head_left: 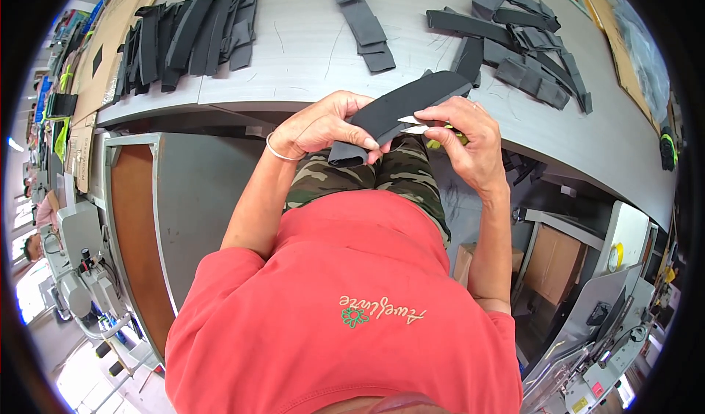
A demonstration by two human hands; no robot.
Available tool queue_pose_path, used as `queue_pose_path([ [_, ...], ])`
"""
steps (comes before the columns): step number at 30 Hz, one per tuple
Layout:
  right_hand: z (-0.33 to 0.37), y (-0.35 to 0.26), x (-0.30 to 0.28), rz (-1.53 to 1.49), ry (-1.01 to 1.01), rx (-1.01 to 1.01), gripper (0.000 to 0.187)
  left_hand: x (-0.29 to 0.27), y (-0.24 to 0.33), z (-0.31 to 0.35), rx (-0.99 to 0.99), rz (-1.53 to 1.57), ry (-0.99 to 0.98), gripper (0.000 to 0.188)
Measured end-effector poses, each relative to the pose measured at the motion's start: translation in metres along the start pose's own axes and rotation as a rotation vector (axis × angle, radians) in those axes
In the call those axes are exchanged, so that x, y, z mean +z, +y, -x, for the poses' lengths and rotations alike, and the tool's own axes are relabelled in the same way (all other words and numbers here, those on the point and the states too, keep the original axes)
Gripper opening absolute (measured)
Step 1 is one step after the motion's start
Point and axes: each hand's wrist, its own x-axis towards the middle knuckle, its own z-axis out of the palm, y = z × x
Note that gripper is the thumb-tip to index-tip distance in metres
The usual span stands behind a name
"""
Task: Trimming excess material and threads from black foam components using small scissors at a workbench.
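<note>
My left hand [330, 124] is closed on the lower end of a black fabric strip [407, 104], thumb on top. The strip slants up to the right over the table edge, with a rounded far end and a greyer border. In my right hand [474, 144] is a pair of thread snips [414, 129] with pointed silver blades and a yellow-green handle. The blades are apart and lie over the strip's right edge; whether they touch it I cannot tell. My right thumb and fingers wrap the handle and hide much of it.
On the grey table [294, 47] a row of dark fabric strips [192, 36] lies at the left. One grey folded piece [361, 25] lies in the middle, and a loose heap of grey and black pieces [532, 47] at the right. Loose threads are scattered about. A cabinet [213, 194] stands below left.
</note>
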Motion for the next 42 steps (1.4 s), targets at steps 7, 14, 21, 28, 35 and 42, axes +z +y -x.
queue_pose_path([
  [7,-0.002,0.008,0.003,-0.006,0.009,-0.031,0.013,-0.007,-0.006,-0.003,-0.008,0.149,-0.022,0.032],
  [14,0.001,0.009,0.007,-0.182,0.081,0.169,0.015,-0.011,-0.008,-0.008,0.093,0.119,-0.075,0.034],
  [21,-0.003,-0.007,0.018,-0.117,0.11,0.211,0.054,0.0,-0.008,-0.016,0.152,0.098,0.067,0.05],
  [28,-0.008,-0.003,0.036,-0.113,0.103,0.216,0.047,0.011,-0.015,-0.022,0.212,-0.066,0.088,0.058],
  [35,0.0,0.016,0.043,-0.524,0.453,0.607,0.014,0.011,-0.024,-0.023,0.106,-0.128,0.253,0.038],
  [42,-0.009,-0.001,0.027,-1.199,0.503,0.699,0.019,0.016,-0.004,-0.015,0.547,-1.124,0.406,0.029],
])
